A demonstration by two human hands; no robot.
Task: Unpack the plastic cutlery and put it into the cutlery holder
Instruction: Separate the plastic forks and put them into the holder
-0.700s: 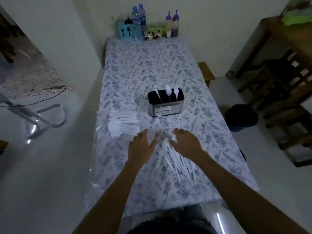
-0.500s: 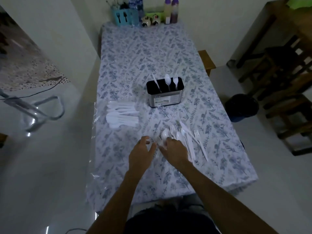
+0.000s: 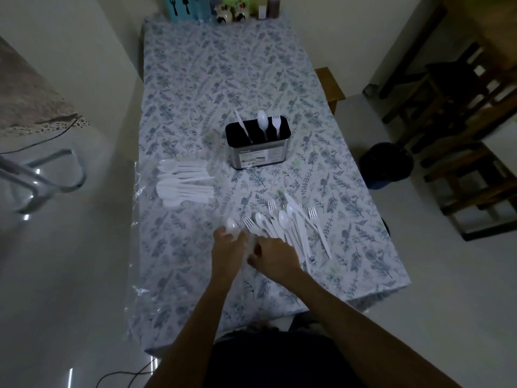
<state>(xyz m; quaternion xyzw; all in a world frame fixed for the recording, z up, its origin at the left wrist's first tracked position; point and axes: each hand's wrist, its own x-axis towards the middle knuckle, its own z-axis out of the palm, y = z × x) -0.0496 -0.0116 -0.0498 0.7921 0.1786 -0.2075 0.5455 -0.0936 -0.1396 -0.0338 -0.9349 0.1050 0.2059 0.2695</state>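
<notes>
The room is dim, and the worktop [image 3: 223, 79] has a cloth with a blue leaf print. I see my left hand [image 3: 227, 247] pinching a white plastic spoon [image 3: 231, 226], and my right hand [image 3: 272, 257] gripping crumpled clear wrap. Loose white cutlery [image 3: 291, 228] fans just beside it. The cutlery holder [image 3: 257, 152], a shiny metal oval, carries three pieces. A second packed bundle [image 3: 183, 182] lies on the left.

White everywhere at the grip: the loose cutlery [image 3: 291, 228] fanned just right of the hands is plain white plastic. Beneath it the tablecloth [image 3: 223, 79] shows blue-grey leaf sprigs on pale ground. Beyond the grip, the cutlery holder [image 3: 258, 152] is black inside, silvery outside; far off, a teal box [image 3: 184, 7] with black cutlery silhouettes.
</notes>
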